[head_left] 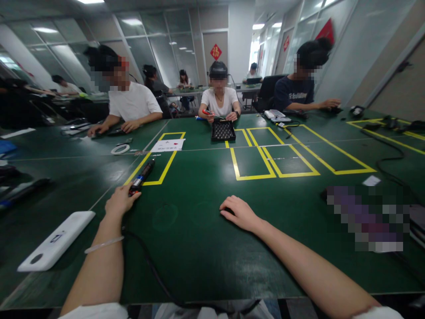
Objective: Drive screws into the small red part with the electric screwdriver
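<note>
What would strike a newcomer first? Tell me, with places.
The yellow outlines leap out first, marked across the middle and far parts of the green table. Next comes the left hand, at the near end of a dark tool, left of centre. Straight across, a black tray lies before a person in white.

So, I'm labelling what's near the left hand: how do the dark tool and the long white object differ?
The dark tool is slim, with a blue part; the white object is broader, with a dark round mark. The left hand holds the dark tool's near end, while no hand touches the white object. Both are elongated.
</note>
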`<state>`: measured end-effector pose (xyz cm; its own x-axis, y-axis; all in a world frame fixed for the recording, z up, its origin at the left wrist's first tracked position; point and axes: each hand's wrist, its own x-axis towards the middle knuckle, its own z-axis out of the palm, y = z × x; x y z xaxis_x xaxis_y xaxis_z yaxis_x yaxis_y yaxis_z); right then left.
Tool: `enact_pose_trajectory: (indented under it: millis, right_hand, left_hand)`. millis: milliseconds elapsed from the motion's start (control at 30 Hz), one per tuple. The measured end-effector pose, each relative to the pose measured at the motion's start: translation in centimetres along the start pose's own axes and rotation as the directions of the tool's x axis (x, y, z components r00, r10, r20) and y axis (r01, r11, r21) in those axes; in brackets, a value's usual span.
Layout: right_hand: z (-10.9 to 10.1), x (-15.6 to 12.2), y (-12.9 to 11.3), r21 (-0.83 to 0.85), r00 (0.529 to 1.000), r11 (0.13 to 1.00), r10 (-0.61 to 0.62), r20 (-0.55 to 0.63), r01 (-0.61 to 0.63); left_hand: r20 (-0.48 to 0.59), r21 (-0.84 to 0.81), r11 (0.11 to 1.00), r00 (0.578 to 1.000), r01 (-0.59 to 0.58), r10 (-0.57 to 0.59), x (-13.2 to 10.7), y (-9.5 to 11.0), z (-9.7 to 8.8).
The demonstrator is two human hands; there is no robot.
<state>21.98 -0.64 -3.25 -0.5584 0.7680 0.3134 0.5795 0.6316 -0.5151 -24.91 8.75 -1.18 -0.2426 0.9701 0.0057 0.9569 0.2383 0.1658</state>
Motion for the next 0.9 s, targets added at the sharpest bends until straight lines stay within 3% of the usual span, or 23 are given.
enact_pose_trajectory:
  millis: [200,400,467,600,700,767,833,900]
  right_hand:
    - [0.0,0.0,0.1,-0.011,1.0,1.0,-0.013,0.003,0.013]
    - [-0.2,0.0,-0.1,-0.008,1.0,1.0,-0.017,0.007,0.017]
    - [-0.2,0.0,-0.2,-0.006,1.0,1.0,-0.015,0.008,0.015]
    - [0.0,0.1,-0.1,-0.007,1.0,1.0,-0.013,0.007,0.013]
    - [0.2,0.2,-0.1,0.005,1.0,1.0,-0.014,0.005,0.014]
    - [0.2,0.2,-0.1,0.023,1.0,1.0,-0.013,0.002,0.013]
    - [0.3,0.2,-0.2,0.059,1.0,0.998,-0.003,-0.007,0.004]
    - [0.3,0.1,-0.4,0.12,1.0,0.993,0.014,-0.013,-0.012]
  left_hand:
    - [-0.178,0.069,0.996,0.983,0.064,-0.051,-1.9,1.8,-0.3]
    - [-0.135,0.064,0.984,0.979,0.165,-0.155,-2.8,3.2,-0.9]
    - [-0.169,0.088,0.983,0.975,0.162,-0.146,-2.9,3.6,-1.0]
    - [-0.341,0.042,0.996,0.938,0.073,-0.054,-3.5,5.7,-1.5]
    - [-0.292,-0.211,0.967,0.953,-0.143,0.077,-4.8,9.3,-1.8]
    - [-0.163,-0.435,0.84,0.946,-0.325,0.282,-6.4,12.4,-1.5]
    - [-0.022,-0.593,0.699,0.876,-0.399,0.482,-8.5,15.8,-1.1]
    - [0.082,-0.686,0.59,0.76,-0.426,0.644,-10.9,18.9,-0.6]
